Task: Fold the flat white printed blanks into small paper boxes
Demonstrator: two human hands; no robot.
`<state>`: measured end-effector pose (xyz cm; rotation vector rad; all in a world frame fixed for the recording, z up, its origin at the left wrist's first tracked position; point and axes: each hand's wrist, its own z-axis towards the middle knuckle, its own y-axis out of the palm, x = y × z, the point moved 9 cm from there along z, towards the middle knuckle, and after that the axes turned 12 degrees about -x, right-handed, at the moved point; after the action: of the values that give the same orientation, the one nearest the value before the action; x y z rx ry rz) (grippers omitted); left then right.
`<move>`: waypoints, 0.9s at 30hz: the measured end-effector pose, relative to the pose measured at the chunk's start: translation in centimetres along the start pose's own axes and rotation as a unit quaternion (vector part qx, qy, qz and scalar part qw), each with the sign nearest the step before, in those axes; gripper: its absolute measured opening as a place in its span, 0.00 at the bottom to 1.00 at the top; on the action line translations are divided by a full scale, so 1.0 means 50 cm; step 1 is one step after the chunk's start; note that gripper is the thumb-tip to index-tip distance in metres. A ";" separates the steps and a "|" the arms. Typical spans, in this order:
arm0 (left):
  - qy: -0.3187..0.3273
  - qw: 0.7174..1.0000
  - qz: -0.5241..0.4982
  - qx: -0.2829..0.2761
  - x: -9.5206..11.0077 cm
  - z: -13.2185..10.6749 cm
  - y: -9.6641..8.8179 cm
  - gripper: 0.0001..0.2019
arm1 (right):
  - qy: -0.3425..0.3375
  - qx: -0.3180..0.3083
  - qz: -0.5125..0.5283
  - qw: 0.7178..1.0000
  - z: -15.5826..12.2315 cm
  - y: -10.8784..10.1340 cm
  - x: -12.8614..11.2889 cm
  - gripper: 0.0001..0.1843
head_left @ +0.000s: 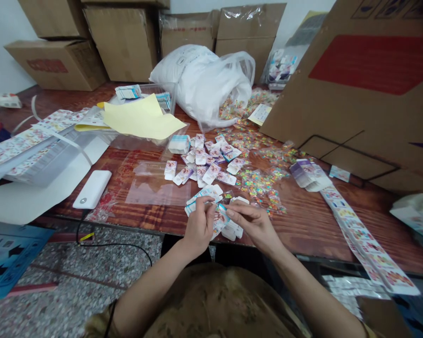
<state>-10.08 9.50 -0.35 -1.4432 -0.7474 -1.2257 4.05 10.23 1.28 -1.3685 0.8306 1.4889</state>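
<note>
Lower centre: pinching small printed card [219, 220] btwn left hand [199, 226] & right hand [255, 224]; prob. mid-fold, next needs firm fingertip crease.

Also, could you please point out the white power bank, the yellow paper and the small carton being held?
white power bank [91, 189], head view, middle of top face.
yellow paper [141, 119], head view, sheet centre.
small carton [219, 219], head view, printed face.

A small, flat printed packet [219, 219], white with red figures and a blue edge, sits tilted above the near edge of the tabletop [303, 220]. The left hand [199, 228] pinches it at 9 o'clock, the right hand [255, 224] at 3 o'clock.
</note>
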 end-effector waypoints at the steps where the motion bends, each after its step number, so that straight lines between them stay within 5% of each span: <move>1: 0.002 1.000 0.009 -0.004 0.002 -0.002 0.000 0.09 | -0.006 -0.005 -0.005 1.000 -0.001 0.002 0.000 0.08; 7: 0.011 0.999 0.044 -0.016 -0.001 -0.008 -0.001 0.10 | 0.043 0.009 0.036 0.998 -0.002 -0.003 0.044 0.10; 12: -0.022 1.000 -0.013 -0.013 -0.015 -0.005 -0.006 0.10 | -0.045 -0.059 -0.085 0.994 -0.006 0.030 -0.007 0.13; 15: -0.035 0.998 -0.043 -0.012 -0.019 -0.001 -0.012 0.12 | -0.044 -0.049 -0.096 0.993 -0.002 0.036 -0.009 0.12; 18: -0.054 0.998 0.002 0.012 -0.027 0.011 -0.030 0.14 | 0.015 0.005 -0.052 0.999 0.039 -0.003 0.025 0.13; 21: -0.065 0.981 0.173 0.066 -0.030 0.029 -0.058 0.13 | 0.038 0.112 -0.050 0.992 0.097 -0.088 0.056 0.24; 24: -0.065 0.926 0.367 0.066 -0.040 0.049 -0.052 0.12 | 0.019 0.188 -0.261 0.947 0.128 -0.135 0.053 0.28; 27: -0.077 0.882 0.462 0.053 -0.067 0.057 -0.037 0.13 | 0.024 0.104 -0.469 0.877 0.134 -0.070 0.075 0.20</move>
<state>-11.87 13.21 -2.71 -1.5278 -0.1429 -0.3242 5.02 18.28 -1.02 -1.3443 0.2401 0.5853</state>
